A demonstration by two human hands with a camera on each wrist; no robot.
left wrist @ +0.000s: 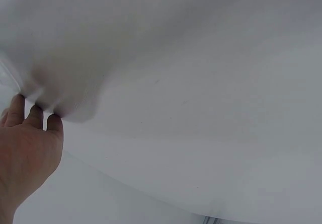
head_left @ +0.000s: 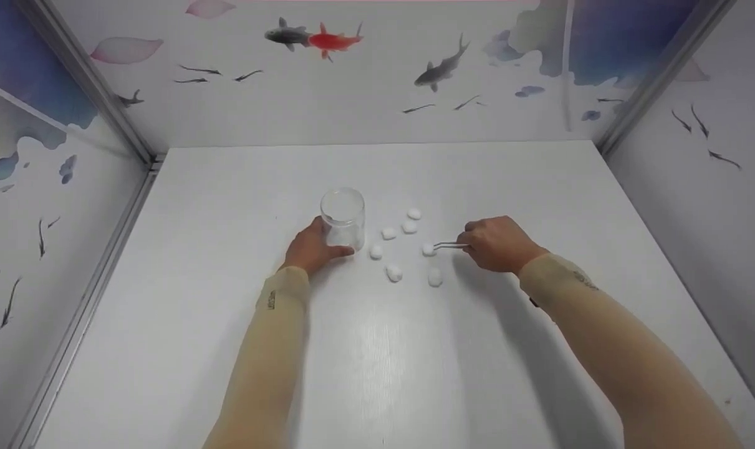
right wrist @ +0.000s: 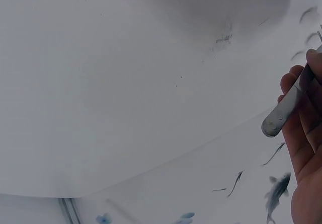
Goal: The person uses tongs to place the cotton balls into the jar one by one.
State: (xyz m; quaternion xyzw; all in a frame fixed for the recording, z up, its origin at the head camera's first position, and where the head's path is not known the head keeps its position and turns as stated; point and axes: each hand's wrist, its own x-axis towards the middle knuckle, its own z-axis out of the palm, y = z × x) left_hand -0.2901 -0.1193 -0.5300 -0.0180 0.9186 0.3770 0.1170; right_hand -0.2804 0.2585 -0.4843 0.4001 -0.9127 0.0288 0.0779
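A clear glass jar stands upright on the white table, left of the middle in the head view. My left hand grips its lower left side, thumb across the front. My right hand holds metal tweezers, whose tips reach a white cotton ball; whether they pinch it is too small to tell. In the right wrist view the broad rear end of the tweezers sticks out from the fingers. The left wrist view catches my left hand at its edge, with the jar mostly out of frame.
More white cotton balls lie scattered between the jar and the tweezers, among them one in front and another at the back. The white table is bordered by panels printed with fish at the back and sides.
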